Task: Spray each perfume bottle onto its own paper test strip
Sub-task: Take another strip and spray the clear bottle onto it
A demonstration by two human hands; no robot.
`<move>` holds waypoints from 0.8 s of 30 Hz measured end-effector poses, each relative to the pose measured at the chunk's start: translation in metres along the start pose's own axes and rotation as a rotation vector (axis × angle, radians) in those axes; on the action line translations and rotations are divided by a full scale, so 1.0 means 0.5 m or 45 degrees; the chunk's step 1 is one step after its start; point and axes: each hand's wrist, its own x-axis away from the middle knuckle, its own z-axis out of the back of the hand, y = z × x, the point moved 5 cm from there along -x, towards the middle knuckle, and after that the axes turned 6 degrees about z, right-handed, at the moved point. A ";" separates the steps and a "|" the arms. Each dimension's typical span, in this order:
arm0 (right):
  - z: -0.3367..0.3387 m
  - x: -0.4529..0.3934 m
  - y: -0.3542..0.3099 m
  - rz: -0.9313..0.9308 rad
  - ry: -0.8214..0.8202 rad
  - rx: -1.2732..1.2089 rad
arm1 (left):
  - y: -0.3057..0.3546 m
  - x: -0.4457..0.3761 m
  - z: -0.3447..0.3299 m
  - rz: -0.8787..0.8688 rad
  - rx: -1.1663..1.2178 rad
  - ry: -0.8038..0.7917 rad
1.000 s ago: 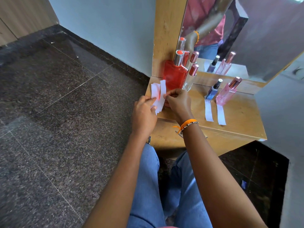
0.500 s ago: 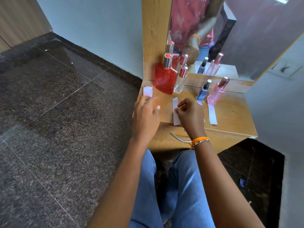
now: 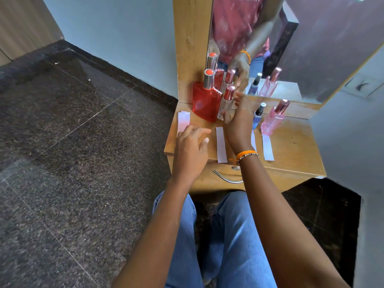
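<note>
A wooden dressing table (image 3: 291, 150) with mirror (image 3: 311, 38) stands against pale wall (image 3: 116, 38), dark speckled floor (image 3: 62, 163).

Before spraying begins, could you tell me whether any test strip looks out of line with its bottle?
Yes: the leftmost paper strip lies left of the red perfume bottle, at the tabletop's edge, not before it. The other strips lie before their bottles.

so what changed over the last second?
Both hands let go of the two paper strips they held up by the red bottle; these now lie flat, one strip by the left hand, one centre. The right hand reaches open toward the clear bottle. Blue bottle, pink bottle unmoved.
</note>
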 end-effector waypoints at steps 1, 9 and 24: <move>-0.003 -0.003 0.000 -0.011 -0.009 -0.015 | -0.001 -0.001 0.000 0.004 -0.003 0.004; 0.020 0.020 -0.009 -0.002 0.044 0.014 | 0.004 -0.006 0.007 0.008 0.084 -0.004; 0.143 0.129 -0.080 0.092 -0.321 -0.259 | 0.072 0.026 -0.019 0.037 0.585 -0.454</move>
